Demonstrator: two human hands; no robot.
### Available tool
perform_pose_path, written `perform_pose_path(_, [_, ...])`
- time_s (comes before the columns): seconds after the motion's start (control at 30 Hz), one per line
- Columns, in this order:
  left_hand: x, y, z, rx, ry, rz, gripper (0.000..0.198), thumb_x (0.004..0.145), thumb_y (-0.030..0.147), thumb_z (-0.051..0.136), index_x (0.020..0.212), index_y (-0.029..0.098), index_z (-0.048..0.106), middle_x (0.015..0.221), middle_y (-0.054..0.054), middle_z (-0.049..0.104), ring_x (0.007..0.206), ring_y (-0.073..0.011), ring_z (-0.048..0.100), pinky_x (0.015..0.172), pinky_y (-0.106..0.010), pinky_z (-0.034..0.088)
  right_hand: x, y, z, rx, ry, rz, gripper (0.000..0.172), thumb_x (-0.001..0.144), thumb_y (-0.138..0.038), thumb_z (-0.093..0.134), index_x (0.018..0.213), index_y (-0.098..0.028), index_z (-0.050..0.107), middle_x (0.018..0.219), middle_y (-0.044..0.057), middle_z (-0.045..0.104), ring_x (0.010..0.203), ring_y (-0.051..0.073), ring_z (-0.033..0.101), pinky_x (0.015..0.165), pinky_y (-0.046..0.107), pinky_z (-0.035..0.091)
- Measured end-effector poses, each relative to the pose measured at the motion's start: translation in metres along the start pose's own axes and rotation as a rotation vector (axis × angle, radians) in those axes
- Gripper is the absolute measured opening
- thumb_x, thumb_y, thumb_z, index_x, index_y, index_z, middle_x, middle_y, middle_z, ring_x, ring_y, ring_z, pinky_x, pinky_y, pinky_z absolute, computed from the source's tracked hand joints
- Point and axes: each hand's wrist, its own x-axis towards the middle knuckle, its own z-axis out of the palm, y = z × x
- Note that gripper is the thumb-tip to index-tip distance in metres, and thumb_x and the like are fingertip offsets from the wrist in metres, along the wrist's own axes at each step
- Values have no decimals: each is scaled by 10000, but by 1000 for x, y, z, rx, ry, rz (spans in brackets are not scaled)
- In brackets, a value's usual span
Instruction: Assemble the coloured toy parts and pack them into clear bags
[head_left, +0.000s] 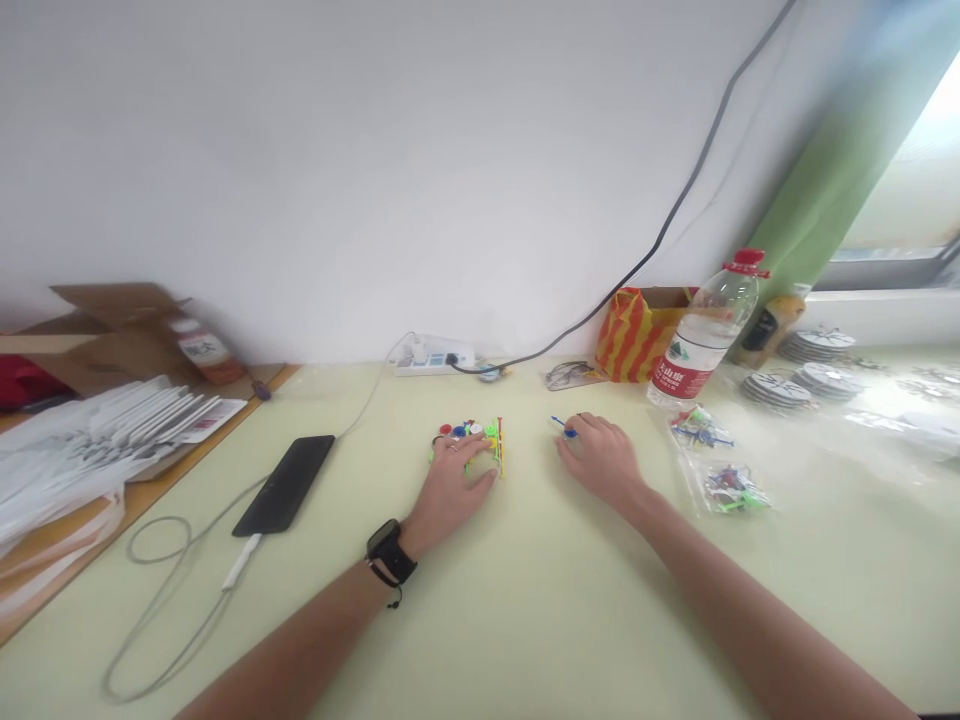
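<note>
My left hand (454, 487), with a black watch on its wrist, lies over a small group of colourful plastic pieces (470, 430). Its fingers are stretched out and its thumb stands apart; part of the group is hidden beneath it. Beside the thumb, thin red and yellow sticks (501, 447) lie side by side. To the right, my right hand (602, 458) is closed near the tabletop. A small blue plastic piece with a pointed end (559, 422) pokes out between its thumb and index finger.
Two clear bags of coloured pieces (731, 490) lie right of my right arm, near a large water bottle (701, 335). Stacks of round discs (776, 390) stand farther right. A phone (285, 485) with its cable lies left. A power strip (435, 358) sits against the wall.
</note>
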Motion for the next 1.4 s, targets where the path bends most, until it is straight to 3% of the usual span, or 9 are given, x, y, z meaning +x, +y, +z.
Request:
perform_pose_path(0.17, [0, 1, -1, 29, -26, 16, 394, 888, 300, 659, 1282, 276, 668, 1388, -33, 650, 1210, -300, 503, 1069, -543, 425, -8, -12, 4, 67, -61, -108, 208, 951, -360, 551, 1061, -209, 642, 1061, 76, 712, 996, 233, 634, 840, 342, 430])
perform_pose_path(0.33, [1, 1, -1, 19, -18, 24, 384, 883, 286, 657, 1265, 275, 683, 1354, -42, 672, 1220, -304, 508, 1066, -553, 414, -3, -3, 2, -61, -21, -20, 273, 945, -333, 555, 1145, -185, 665, 1163, 123, 690, 1141, 299, 563, 947, 410, 407])
perform_pose_path(0.53, [0, -2, 1, 7, -1, 51, 354, 882, 289, 658, 1234, 299, 696, 1338, -26, 676, 1189, -309, 513, 1041, -569, 427, 3, 6, -5, -23, -213, -51, 256, 934, -275, 545, 1121, -193, 700, 1186, 113, 700, 1197, 277, 536, 992, 387, 387])
perform_pose_path(0.7, [0, -4, 3, 6, 8, 62, 324, 872, 279, 672, 1193, 307, 710, 1290, -29, 697, 1201, -308, 525, 1036, -564, 431, 3, 6, -8, 16, -249, -46, 201, 929, -279, 547, 1012, -209, 716, 1137, 99, 707, 1190, 263, 550, 1004, 382, 386])
perform_pose_path(0.8, [0, -4, 3, 25, 8, 57, 306, 879, 285, 668, 1181, 290, 708, 1293, -24, 698, 1202, -307, 521, 1045, -554, 427, 3, 6, -7, 25, -253, -9, 203, 933, -311, 547, 1001, -232, 722, 1180, 90, 693, 1211, 281, 540, 1059, 468, 352])
perform_pose_path(0.97, [0, -1, 2, 37, -13, 53, 305, 887, 271, 654, 1188, 274, 699, 1300, -17, 698, 1197, -293, 530, 1053, -536, 420, 2, 4, -9, 3, -313, 24, 209, 942, -346, 554, 1012, -239, 719, 1213, 83, 695, 1296, 339, 482, 1129, 704, 148])
perform_pose_path(1.23, [0, -2, 3, 22, -3, 74, 352, 877, 258, 661, 1225, 291, 696, 1310, -31, 692, 1213, -301, 534, 1056, -555, 413, -3, 8, -8, 29, -354, 4, 329, 980, -393, 499, 1230, -250, 657, 1446, 90, 579, 1426, 356, 383, 1153, 716, 144])
perform_pose_path(1.4, [1, -2, 2, 28, 2, 75, 361, 879, 261, 654, 1237, 298, 691, 1310, -35, 690, 1205, -299, 531, 1048, -552, 416, -8, 7, -1, 26, -365, -26, 483, 1012, -391, 423, 1454, -208, 491, 1585, 132, 418, 1516, 344, 250, 1177, 652, 204])
